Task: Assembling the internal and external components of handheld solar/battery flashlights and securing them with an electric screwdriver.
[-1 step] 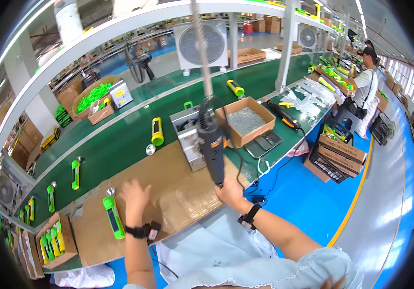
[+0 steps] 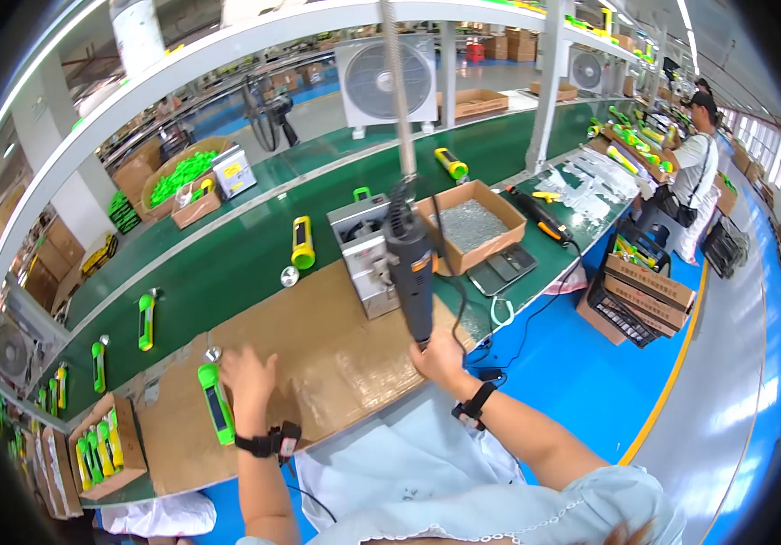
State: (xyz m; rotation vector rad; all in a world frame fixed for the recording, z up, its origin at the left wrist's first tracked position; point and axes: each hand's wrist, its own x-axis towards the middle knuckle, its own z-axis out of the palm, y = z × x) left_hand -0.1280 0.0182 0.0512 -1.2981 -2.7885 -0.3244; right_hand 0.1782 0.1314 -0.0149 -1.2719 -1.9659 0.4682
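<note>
- My left hand (image 2: 247, 380) lies palm down on the brown cardboard mat (image 2: 336, 345) with fingers spread, pinching nothing; its fingertips sit just beside the green device (image 2: 216, 404) lying flat on the mat.
- My right hand (image 2: 440, 356) is curled around the lower end of the hanging electric screwdriver (image 2: 410, 268), fingers wrapped shut on its body.
- The screwdriver hangs upright from a cord, above the mat's right part, in front of the grey metal fixture (image 2: 365, 250).
- Behind it stands a cardboard box of small parts (image 2: 472, 222); a yellow cylinder (image 2: 302, 242) rests on the green conveyor belt (image 2: 227, 263).
- As I judge it, doing this well means steadying the green device with my left fingers and keeping the driver vertical.
</note>
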